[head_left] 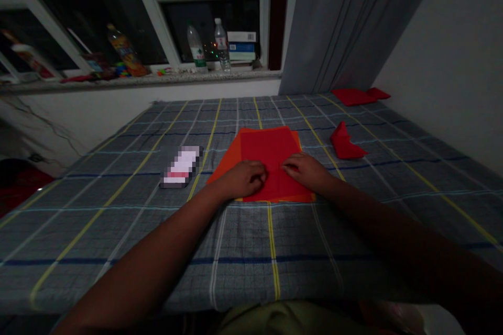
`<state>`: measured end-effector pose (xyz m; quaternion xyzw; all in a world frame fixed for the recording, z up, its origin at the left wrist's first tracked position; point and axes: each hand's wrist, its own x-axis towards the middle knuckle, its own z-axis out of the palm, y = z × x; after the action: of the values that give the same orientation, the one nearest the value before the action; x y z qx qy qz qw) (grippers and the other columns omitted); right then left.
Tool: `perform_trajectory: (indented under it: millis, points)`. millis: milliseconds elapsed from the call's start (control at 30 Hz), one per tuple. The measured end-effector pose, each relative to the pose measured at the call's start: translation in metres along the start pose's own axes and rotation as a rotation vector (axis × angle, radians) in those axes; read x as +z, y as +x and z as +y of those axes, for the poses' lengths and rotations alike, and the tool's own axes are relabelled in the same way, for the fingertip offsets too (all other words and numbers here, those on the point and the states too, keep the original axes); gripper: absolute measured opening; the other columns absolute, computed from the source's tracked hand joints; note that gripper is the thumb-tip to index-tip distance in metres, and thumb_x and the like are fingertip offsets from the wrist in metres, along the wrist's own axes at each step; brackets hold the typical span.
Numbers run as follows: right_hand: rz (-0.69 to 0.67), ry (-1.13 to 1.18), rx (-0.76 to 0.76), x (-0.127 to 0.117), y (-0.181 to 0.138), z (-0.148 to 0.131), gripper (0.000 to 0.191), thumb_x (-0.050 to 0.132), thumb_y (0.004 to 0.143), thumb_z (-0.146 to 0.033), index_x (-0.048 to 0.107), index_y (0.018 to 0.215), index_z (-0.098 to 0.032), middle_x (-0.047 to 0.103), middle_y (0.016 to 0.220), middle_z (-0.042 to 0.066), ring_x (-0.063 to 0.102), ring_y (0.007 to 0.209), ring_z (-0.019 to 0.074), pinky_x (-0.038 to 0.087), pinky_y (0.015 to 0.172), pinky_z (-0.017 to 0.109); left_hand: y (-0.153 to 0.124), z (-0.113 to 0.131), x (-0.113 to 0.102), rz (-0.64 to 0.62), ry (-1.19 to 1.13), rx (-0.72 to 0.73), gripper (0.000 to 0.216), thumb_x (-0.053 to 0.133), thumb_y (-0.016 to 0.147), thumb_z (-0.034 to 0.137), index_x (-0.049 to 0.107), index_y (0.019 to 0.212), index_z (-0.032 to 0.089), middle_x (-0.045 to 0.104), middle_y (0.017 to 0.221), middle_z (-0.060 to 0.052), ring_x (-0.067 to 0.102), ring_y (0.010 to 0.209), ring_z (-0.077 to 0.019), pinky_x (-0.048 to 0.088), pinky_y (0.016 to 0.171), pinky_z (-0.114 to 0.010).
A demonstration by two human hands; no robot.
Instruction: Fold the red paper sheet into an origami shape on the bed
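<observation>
A red sheet of paper (263,147) lies on top of orange paper (227,163) in the middle of the bed-like surface. On its left part rests my left hand (244,178), fingers curled and closed at the red paper. Opposite it, my right hand (305,171) pinches at the red paper with thumb and fingertips together. A faint vertical line shows in the paper between both hands. How much paper is between the fingers is hard to make out in the dim light. A folded red paper shape (346,144) stands to the right, apart from my right hand.
A phone (182,166) with a blurred screen lies left of the paper on the checked cloth (129,220). More red paper (353,96) sits at the far right corner. Bottles (197,49) and stacked boxes (241,48) stand on the windowsill. A grey curtain (338,21) hangs behind.
</observation>
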<state>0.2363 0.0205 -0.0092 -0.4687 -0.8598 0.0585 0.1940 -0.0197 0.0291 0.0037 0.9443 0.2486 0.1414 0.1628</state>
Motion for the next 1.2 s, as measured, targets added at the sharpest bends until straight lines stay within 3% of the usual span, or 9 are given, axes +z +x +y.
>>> perform_trajectory:
  millis: [133,233,500,1033,1200]
  points:
    - [-0.011,-0.053,0.031,0.0,0.004,-0.002,0.029,0.05,0.098,-0.034,0.073,0.107,-0.018,0.074,0.105,0.008,0.064,0.101,0.0215,0.044,0.092,0.033,0.003,0.003,0.004,0.053,0.029,-0.071,0.03,0.059,0.092,0.039,0.06,0.115,0.019,0.065,0.111,-0.009,0.06,0.105,-0.0241,0.045,0.096,-0.039]
    - [-0.036,-0.13,0.064,0.0,0.007,-0.005,0.031,0.05,0.098,-0.037,0.073,0.106,-0.018,0.073,0.103,0.009,0.063,0.098,0.0217,0.043,0.089,0.033,0.004,0.004,0.005,0.035,0.059,-0.06,0.041,0.061,0.092,0.045,0.059,0.123,0.019,0.062,0.117,-0.01,0.058,0.11,-0.025,0.045,0.098,-0.04]
    - [-0.099,-0.278,0.079,-0.002,0.006,-0.014,0.03,0.053,0.095,-0.041,0.069,0.109,-0.019,0.069,0.111,0.01,0.061,0.105,0.026,0.043,0.085,0.036,0.002,0.001,0.009,-0.008,0.19,-0.01,0.047,0.055,0.095,0.045,0.058,0.135,0.02,0.049,0.144,-0.015,0.047,0.13,-0.0298,0.036,0.111,-0.046]
    - [-0.216,-0.375,0.066,-0.014,-0.009,-0.047,0.069,0.057,0.079,-0.072,0.066,0.116,-0.014,0.063,0.117,0.021,0.056,0.108,0.0382,0.042,0.092,0.052,0.002,-0.004,0.011,-0.045,0.218,-0.019,0.051,0.054,0.094,0.047,0.056,0.139,0.021,0.05,0.146,-0.013,0.047,0.133,-0.029,0.032,0.112,-0.046]
    - [-0.228,-0.323,0.032,-0.015,-0.016,-0.045,0.088,0.055,0.071,-0.083,0.063,0.122,-0.011,0.06,0.122,0.023,0.055,0.109,0.0402,0.044,0.091,0.055,0.0,-0.003,0.009,-0.062,0.231,-0.025,0.05,0.05,0.096,0.044,0.053,0.141,0.021,0.05,0.148,-0.013,0.047,0.134,-0.0285,0.031,0.111,-0.047]
